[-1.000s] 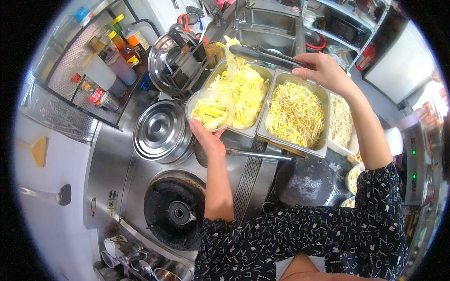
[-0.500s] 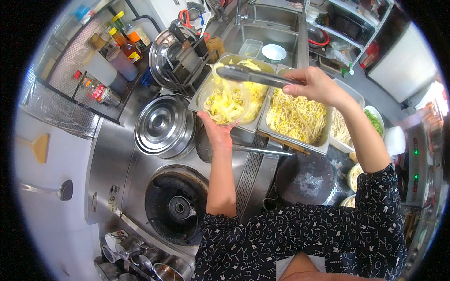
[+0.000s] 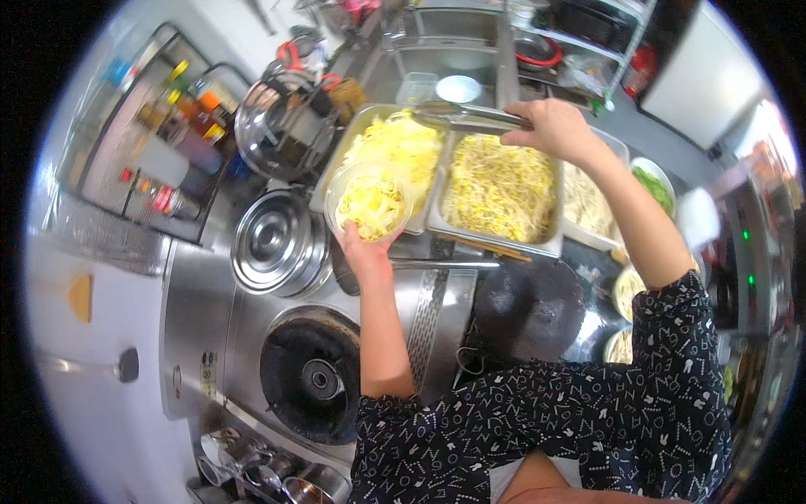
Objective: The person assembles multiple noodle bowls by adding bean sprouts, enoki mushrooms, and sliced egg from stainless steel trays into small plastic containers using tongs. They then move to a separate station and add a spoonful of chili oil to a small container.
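My left hand point(image 3: 368, 251) is closed round the underside of a clear round bowl point(image 3: 405, 215). Pale yellow shredded vegetable point(image 3: 369, 204), perhaps cabbage, fills the bowl, with some bean sprouts showing among it. My right hand point(image 3: 554, 130) grips metal tongs point(image 3: 474, 118) by the handle end, and their tips reach left over the far part of a steel tray point(image 3: 321, 191) of the same yellow shreds. No food shows between the tips. Right beside it, a second steel tray point(image 3: 504, 246) holds bean sprouts point(image 3: 501, 189). The bowl is held over the near left corner of the first tray.
Left of the bowl are stacked steel lids point(image 3: 270, 238) and a utensil rack. A black wok burner point(image 3: 317, 375) lies nearer me. A long-handled ladle point(image 3: 445, 264) and a dark round board point(image 3: 531, 309) sit before the trays. Sauce bottles stand far left; a sink point(image 3: 445, 63) is behind.
The bowl has moved nearer and lower, away from the tongs. Shreds hung at the tongs' tips over the bowl before; now the tips are off to its right, without them. The view has shifted.
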{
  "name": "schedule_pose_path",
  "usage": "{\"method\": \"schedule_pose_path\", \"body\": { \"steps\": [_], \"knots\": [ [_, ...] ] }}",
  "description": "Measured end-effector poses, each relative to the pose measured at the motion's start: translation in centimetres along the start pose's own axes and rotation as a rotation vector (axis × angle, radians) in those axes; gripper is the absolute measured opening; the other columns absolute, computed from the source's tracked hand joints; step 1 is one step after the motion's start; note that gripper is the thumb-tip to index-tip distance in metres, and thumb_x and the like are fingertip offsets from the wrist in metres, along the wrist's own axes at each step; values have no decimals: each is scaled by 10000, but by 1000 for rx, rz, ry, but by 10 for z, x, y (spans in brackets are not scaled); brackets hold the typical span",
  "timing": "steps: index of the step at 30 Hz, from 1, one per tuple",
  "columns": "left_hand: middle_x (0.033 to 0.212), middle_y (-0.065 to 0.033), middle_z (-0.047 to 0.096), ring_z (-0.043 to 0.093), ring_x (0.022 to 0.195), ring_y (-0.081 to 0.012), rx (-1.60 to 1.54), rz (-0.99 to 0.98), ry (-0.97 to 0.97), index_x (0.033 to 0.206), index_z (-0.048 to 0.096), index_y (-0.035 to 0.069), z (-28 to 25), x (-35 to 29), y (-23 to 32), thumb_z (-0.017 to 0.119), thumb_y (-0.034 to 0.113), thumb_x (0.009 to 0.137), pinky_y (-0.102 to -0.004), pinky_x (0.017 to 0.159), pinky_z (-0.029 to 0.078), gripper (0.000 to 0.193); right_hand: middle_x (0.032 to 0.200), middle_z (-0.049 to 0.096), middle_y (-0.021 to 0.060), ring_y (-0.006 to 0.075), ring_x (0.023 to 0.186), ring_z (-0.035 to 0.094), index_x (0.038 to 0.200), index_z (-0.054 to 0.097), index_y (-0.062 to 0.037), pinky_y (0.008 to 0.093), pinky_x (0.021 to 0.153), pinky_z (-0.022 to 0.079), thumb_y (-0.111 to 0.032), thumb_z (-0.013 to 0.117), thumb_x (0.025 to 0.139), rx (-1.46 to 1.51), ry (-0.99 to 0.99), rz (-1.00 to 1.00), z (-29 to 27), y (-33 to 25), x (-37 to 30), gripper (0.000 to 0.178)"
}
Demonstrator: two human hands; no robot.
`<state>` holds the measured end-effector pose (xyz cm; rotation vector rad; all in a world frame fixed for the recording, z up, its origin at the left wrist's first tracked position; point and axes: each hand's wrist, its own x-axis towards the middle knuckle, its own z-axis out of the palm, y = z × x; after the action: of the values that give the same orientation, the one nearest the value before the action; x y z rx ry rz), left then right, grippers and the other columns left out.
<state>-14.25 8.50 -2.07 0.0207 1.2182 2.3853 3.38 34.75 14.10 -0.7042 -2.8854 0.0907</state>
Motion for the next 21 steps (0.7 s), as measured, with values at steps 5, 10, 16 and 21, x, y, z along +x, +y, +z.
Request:
{"method": "schedule_pose_path", "body": {
  "steps": [5, 10, 16, 21],
  "knots": [
    [1469, -200, 372, 436, 1306, -407, 30, -280, -346, 1489, 241, 115, 71, -19, -47, 393, 335, 1026, -663, 900, 494, 535, 903, 700, 182, 343, 884, 679, 1204, 641, -98, 433, 779, 536, -584, 697, 765, -77, 126, 62, -78, 97, -114, 658],
    [1441, -179, 433, 487, 1271, -377, 92, -397, -459, 1472, 293, 85, 134, -56, -102, 399, 410, 1024, -604, 865, 540, 563, 838, 705, 162, 342, 818, 686, 1147, 644, -64, 429, 733, 534, -456, 815, 662, -57, 88, 311, -120, 187, -237, 647],
    [1449, -167, 434, 495, 1273, -364, 113, -558, -519, 1465, 320, 87, 170, -103, -135, 376, 442, 1024, -585, 840, 555, 568, 803, 697, 121, 298, 795, 687, 1037, 697, -85, 408, 695, 538, -340, 811, 598, -368, -265, 686, -84, 251, -325, 519],
    [1454, -162, 431, 492, 1280, -362, 173, -596, -560, 1468, 320, 92, 189, -139, -168, 334, 475, 1028, -590, 856, 537, 584, 837, 699, 102, 284, 839, 680, 1019, 686, -101, 410, 740, 525, -435, 823, 646, -255, -339, 625, -20, 275, -337, 519]
  ]
}}
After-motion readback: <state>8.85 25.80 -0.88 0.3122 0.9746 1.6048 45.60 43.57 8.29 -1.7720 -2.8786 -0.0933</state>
